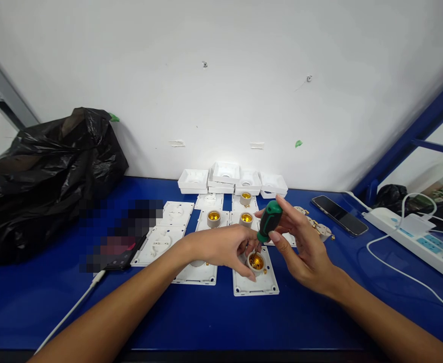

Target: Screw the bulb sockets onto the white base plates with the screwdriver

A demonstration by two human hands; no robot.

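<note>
My right hand (300,242) grips the green handle of a screwdriver (270,221), which tilts with its shaft pointing down into a lamp socket (257,261). This round socket has a brass-coloured threaded inside and sits on a white square base plate (255,287) nearest me. My left hand (232,247) curls around the socket's left side, thumb in front, its other fingertips near the screwdriver shaft. What those fingertips pinch, if anything, is hidden. Behind them stand more plates with sockets (214,218). Part of another plate (199,276) lies under my left wrist.
White box-shaped covers (226,172) are stacked by the wall. Bare plates (161,244) lie left, beside a charging phone (119,262). Loose sockets (323,231), another phone (340,214) and a power strip (414,237) with cables are right. A black bag (55,176) bulges at far left.
</note>
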